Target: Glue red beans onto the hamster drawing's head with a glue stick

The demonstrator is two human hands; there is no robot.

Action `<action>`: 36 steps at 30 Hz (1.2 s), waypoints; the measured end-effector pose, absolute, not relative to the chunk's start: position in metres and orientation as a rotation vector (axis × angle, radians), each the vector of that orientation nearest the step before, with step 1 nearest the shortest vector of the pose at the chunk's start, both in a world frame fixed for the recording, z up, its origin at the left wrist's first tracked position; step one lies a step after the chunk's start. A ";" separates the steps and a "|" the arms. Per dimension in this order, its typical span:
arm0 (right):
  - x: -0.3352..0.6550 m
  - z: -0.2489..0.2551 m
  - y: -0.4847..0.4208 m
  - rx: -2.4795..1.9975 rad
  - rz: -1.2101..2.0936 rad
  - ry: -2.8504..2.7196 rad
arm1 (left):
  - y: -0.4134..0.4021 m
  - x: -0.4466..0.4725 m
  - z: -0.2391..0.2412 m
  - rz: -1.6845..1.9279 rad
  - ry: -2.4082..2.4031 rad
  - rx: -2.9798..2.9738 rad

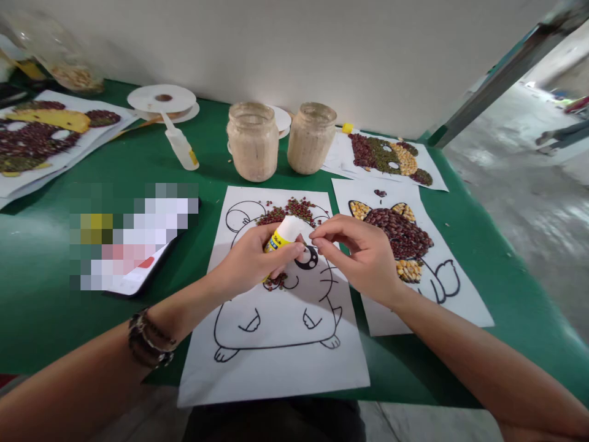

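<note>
My left hand (pixel 248 256) is wrapped round a yellow glue stick (pixel 277 239), whose white end tilts up to the right. Close beside that end, my right hand (pixel 363 255) has thumb and forefinger pinched together; anything between them is too small to make out. Both hands are above a sheet with a line drawing of a round animal (pixel 276 316). Small red and green beans (pixel 299 210) cover part of the head between its ears, and a few more beans (pixel 276 282) sit near the mouth. The left part of the face is hidden by my left hand.
Right of the sheet lies a fox-like picture (pixel 398 230) filled with beans and corn. Behind stand two cloudy glass jars (pixel 253 144), a glue bottle (pixel 181 147) and a white spool (pixel 161 97). A phone (pixel 151 252) lies left; other bean pictures (pixel 389 156) are farther back.
</note>
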State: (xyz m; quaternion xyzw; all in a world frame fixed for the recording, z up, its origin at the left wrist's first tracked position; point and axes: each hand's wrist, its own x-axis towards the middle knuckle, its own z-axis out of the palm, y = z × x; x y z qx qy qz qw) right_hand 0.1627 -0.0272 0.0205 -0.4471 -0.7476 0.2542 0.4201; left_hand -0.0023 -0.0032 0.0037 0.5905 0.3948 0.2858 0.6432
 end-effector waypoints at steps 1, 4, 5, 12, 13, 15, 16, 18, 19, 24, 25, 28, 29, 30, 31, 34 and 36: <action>0.163 0.020 -0.027 -1.126 0.642 -1.874 | -0.003 -0.002 0.004 0.655 0.895 1.343; 0.166 0.018 -0.023 -1.161 0.616 -1.912 | -0.002 -0.002 0.005 0.664 0.876 1.345; 0.167 0.018 -0.022 -1.177 0.574 -1.949 | -0.002 -0.001 0.006 0.666 0.870 1.349; 0.179 0.016 -0.008 -1.346 0.387 -2.104 | -0.002 -0.003 0.003 0.654 0.873 1.388; 0.180 0.016 -0.007 -1.371 0.423 -2.101 | -0.002 -0.003 0.003 0.650 0.880 1.394; 0.180 0.016 -0.007 -1.385 0.476 -2.135 | -0.002 -0.003 0.002 0.649 0.889 1.400; 0.181 0.016 -0.007 -1.372 0.486 -2.166 | -0.002 -0.003 0.002 0.650 0.889 1.400; 0.181 0.016 -0.006 -1.323 0.471 -2.218 | -0.002 -0.003 0.002 0.652 0.884 1.397; 0.181 0.015 -0.007 -1.311 0.460 -2.222 | -0.002 -0.003 0.002 0.653 0.880 1.395; 0.181 0.015 -0.009 -1.411 0.549 -2.134 | -0.002 -0.003 0.003 0.636 0.877 1.389; 0.180 0.016 -0.009 -1.397 0.557 -2.141 | -0.001 -0.003 0.003 0.633 0.878 1.386; 0.180 0.017 -0.010 -1.287 0.474 -2.198 | -0.002 -0.003 0.004 0.617 0.885 1.379; 0.180 0.017 -0.010 -1.275 0.440 -2.204 | -0.002 -0.003 0.004 0.613 0.888 1.377; 0.181 0.017 -0.009 -1.285 0.421 -2.208 | -0.002 -0.003 0.005 0.610 0.890 1.376; 0.181 0.017 -0.008 -1.313 0.415 -2.211 | -0.002 -0.003 0.005 0.608 0.890 1.374; 0.183 0.016 -0.007 -1.328 0.369 -2.230 | -0.003 -0.003 0.007 0.602 0.888 1.374; 0.182 0.016 -0.007 -1.274 0.285 -2.236 | -0.003 -0.003 0.007 0.599 0.890 1.380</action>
